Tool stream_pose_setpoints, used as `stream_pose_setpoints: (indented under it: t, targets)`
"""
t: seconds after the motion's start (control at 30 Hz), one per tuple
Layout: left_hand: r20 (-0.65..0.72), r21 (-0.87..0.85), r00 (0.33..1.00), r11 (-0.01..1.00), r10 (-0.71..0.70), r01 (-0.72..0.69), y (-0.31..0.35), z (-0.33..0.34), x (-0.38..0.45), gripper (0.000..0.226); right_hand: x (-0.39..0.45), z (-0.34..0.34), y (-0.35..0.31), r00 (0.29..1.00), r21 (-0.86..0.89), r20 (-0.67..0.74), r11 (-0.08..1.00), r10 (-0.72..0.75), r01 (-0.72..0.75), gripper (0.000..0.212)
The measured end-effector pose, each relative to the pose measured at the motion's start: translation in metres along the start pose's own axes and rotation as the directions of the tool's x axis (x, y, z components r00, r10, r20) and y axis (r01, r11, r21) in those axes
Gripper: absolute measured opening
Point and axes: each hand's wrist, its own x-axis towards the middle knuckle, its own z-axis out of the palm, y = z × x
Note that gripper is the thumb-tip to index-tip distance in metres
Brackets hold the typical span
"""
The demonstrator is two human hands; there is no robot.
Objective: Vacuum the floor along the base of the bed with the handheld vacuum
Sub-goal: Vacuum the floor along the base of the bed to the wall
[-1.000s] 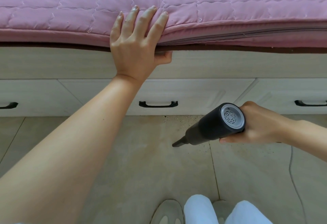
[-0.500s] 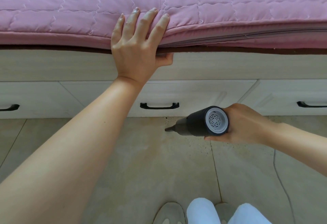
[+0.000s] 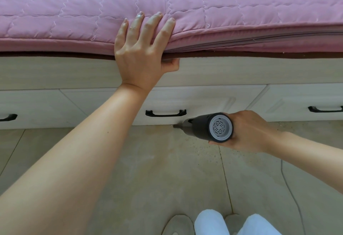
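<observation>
Fingers (image 3: pixel 148 25) of the left hand (image 3: pixel 139 56) lie spread on the pink quilt (image 3: pixel 241 2), thumb hooked under the mattress edge, apparently bracing the person as they lean toward the floor. Below the hand runs the pale wooden bed base (image 3: pixel 55 71), its drawers fitted with black handles (image 3: pixel 165 113); the middle handle sits just left of the working tool.

To the right, the right hand (image 3: pixel 248 130) is wrapped around the dark handheld vacuum (image 3: pixel 206 126), fingers closed on its body, the grey vented rear cap facing the camera. The barrel points left and away, so its narrow nozzle (image 3: pixel 176 126) meets the seam where drawer front and floor join, seemingly the spot where grit collects.

Beige tiles (image 3: pixel 148 179) cover the floor, and dark specks (image 3: pixel 206 150) remain scattered beneath and right of the vacuum, suggesting that stretch is not yet cleaned. A thin cord (image 3: pixel 289 188) trails across the tile at right; where it leads cannot be seen. White trouser knees (image 3: pixel 209 221) and a pale shoe (image 3: pixel 178 225) show at the bottom edge.
</observation>
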Motion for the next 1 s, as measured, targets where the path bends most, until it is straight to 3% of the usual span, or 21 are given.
stream_pose_setpoints:
  t: [0.3,0.77,1.0]
  targets:
    - [0.005,-0.006,1.0,1.0,0.0,0.0,0.0,0.0,0.0,0.076,0.0,0.01,0.003,0.984,-0.057,-0.101,0.989,-0.145,0.139,0.05]
    - [-0.008,0.004,1.0,1.0,0.007,-0.007,-0.001,0.002,-0.001,0.073,0.01,0.017,-0.01,0.978,-0.003,-0.101,0.983,-0.184,0.185,0.052]
    - [-0.023,0.019,1.0,1.0,0.01,-0.009,-0.001,0.002,-0.002,0.073,-0.001,0.006,0.01,0.993,-0.042,-0.049,0.993,-0.109,0.107,0.053]
